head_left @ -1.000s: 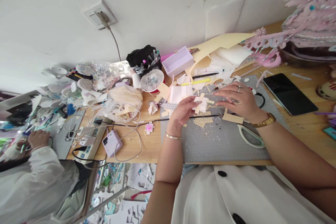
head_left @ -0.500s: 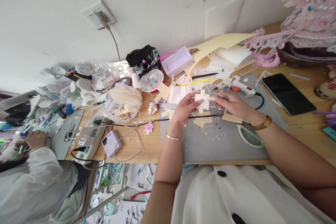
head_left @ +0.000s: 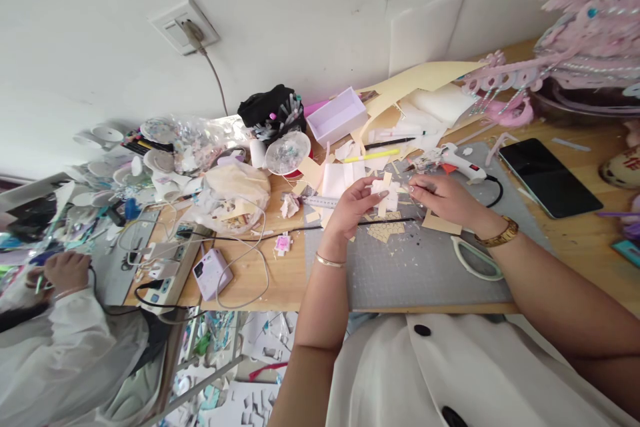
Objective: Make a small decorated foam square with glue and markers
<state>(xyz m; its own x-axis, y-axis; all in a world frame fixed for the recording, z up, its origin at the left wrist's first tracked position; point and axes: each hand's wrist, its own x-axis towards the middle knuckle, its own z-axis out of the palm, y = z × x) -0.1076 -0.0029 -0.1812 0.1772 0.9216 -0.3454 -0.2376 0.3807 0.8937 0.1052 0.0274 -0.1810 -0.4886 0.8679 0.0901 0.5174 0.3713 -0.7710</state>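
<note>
My left hand (head_left: 356, 205) pinches a small white cut-out piece (head_left: 395, 196) between thumb and fingers. A narrow cream card strip (head_left: 385, 188) lies upright across that piece. Just right of it, my right hand (head_left: 436, 196) has its thumb and fingertips pressed together; anything between them is too small to make out. Beneath the hands on the grey cutting mat (head_left: 400, 280) lie a cream patterned piece (head_left: 386, 231), a thin black strip (head_left: 387, 221) and a plain cream card (head_left: 442, 223). Light-handled scissors (head_left: 477, 260) rest below my right wrist.
A white glue gun (head_left: 465, 165) and a black phone (head_left: 550, 179) lie to the right. Behind are a lilac box (head_left: 338, 117), a yellow pen (head_left: 373, 155) and paper scraps. A power strip (head_left: 180, 267) and lilac device (head_left: 213, 273) sit left, near a co-worker's hand (head_left: 67, 272).
My right fingertips have drawn slightly closer together, and the pale sliver seen at them before no longer shows. The strip on the white piece tilts a little more. My left hand keeps its hold.
</note>
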